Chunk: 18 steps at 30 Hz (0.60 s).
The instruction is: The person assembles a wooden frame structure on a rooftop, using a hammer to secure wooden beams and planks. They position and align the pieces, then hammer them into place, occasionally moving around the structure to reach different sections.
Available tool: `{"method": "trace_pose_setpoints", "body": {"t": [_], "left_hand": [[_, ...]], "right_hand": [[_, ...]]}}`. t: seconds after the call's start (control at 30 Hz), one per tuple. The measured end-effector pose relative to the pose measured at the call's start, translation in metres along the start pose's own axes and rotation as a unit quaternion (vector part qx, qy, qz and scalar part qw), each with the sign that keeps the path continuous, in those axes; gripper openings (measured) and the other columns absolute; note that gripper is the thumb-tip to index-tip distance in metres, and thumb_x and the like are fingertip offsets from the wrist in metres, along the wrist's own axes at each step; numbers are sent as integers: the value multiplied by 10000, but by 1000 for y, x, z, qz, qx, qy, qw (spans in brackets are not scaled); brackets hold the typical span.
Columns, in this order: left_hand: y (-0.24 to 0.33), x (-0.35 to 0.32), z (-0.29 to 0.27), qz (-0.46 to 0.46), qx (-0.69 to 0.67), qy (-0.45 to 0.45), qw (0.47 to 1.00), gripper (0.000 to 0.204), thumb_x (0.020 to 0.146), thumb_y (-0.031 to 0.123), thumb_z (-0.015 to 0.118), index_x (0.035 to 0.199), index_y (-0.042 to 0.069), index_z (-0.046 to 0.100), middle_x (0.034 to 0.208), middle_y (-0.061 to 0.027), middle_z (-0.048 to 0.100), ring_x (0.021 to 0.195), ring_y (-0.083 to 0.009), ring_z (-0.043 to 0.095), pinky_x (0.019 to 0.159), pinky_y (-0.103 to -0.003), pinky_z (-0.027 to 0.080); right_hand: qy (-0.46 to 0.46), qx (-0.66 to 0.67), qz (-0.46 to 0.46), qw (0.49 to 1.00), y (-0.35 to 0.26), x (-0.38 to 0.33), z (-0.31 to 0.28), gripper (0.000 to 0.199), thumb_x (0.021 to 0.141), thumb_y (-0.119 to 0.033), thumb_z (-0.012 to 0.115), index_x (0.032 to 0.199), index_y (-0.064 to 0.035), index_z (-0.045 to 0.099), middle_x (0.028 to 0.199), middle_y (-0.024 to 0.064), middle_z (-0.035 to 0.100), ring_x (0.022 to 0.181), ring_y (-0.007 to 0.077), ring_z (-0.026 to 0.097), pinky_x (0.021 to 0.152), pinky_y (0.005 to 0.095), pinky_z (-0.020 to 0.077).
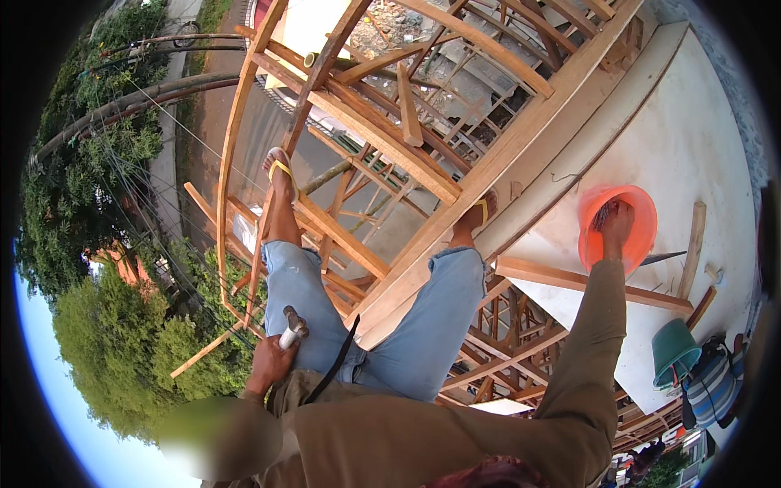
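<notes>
My left hand [272,363] is closed around a hammer [294,327] at my left hip, its metal head pointing up and away from me. On my right, my arm reaches out and my right hand [617,231] is inside an orange bucket [645,218]. Its fingers are closed on thin grey nails [601,215], partly hidden by the hand and the bucket's wall. The bucket sits on a pale sheet panel [553,236], beside a wooden batten [582,285].
My sandalled feet rest on a raised timber frame, one by a long beam [488,171]. Between the beams are open gaps to the ground far below. A green bucket [676,353] and striped bag [713,382] lie at right. Wires and trees are at left.
</notes>
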State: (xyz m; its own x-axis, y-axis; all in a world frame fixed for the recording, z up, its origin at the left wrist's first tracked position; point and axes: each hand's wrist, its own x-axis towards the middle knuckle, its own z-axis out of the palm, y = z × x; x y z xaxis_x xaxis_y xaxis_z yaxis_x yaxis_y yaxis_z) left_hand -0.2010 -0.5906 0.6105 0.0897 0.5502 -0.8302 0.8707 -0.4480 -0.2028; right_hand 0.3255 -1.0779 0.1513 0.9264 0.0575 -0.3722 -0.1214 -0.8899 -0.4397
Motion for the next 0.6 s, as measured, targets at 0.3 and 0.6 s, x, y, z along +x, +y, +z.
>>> {"method": "trace_pose_setpoints", "body": {"t": [0.3, 0.6], "left_hand": [[17, -5, -75, 109, -110, 92, 984, 361, 876, 354, 716, 904, -6, 711, 774, -253, 682, 723, -427, 666, 673, -493, 513], [88, -86, -171, 358, -497, 11, 790, 293, 979, 268, 684, 996, -24, 691, 975, -118, 710, 861, -163, 665, 736, -342, 528]], "right_hand": [[131, 162, -22, 978, -146, -151, -129, 298, 1052, -164, 435, 1243, 27, 562, 1120, 151, 654, 880, 229, 631, 784, 370, 506], [-179, 537, 31, 824, -423, -359, -174, 327, 1033, -147, 558, 1308, 31, 559, 878, 3, 547, 690, 64, 512, 616, 232, 478]]}}
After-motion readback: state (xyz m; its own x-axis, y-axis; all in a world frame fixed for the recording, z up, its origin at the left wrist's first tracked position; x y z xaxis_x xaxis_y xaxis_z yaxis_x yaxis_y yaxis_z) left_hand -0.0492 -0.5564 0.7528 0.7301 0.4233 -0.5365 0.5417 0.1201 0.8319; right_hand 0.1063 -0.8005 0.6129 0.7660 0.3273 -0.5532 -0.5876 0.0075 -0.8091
